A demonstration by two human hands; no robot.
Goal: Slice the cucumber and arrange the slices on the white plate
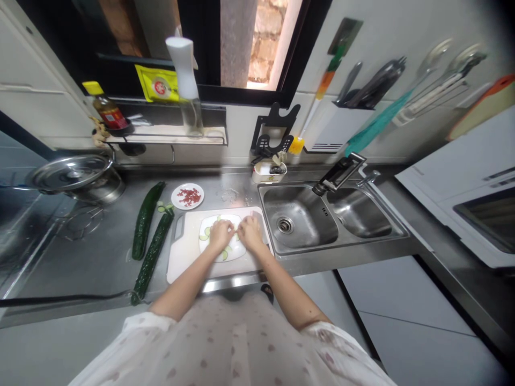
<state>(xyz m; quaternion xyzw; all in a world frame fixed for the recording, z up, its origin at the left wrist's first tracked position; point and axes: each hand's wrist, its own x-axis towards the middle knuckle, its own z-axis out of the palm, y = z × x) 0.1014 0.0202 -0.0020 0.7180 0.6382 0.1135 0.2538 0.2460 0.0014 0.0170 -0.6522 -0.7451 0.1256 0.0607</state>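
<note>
Both hands meet over a white plate [205,251] that rests on a white cutting board [181,260]. Pale green cucumber slices [227,253] lie around the plate, some fanned near its left edge. My left hand [221,235] has its fingers pinched together near the plate's middle. Fingers curled, my right hand [250,233] is close beside it over the plate's right part. A small pale green bit shows between the fingertips and looks like a cucumber slice; the fingers hide most of it.
Left of the board lie a whole cucumber [145,222] and a cut one [153,260], with small end pieces [163,206]. A small plate of red bits [189,197] sits behind. A lidded pot [86,185] stands far left; a double sink [300,217] adjoins on the right.
</note>
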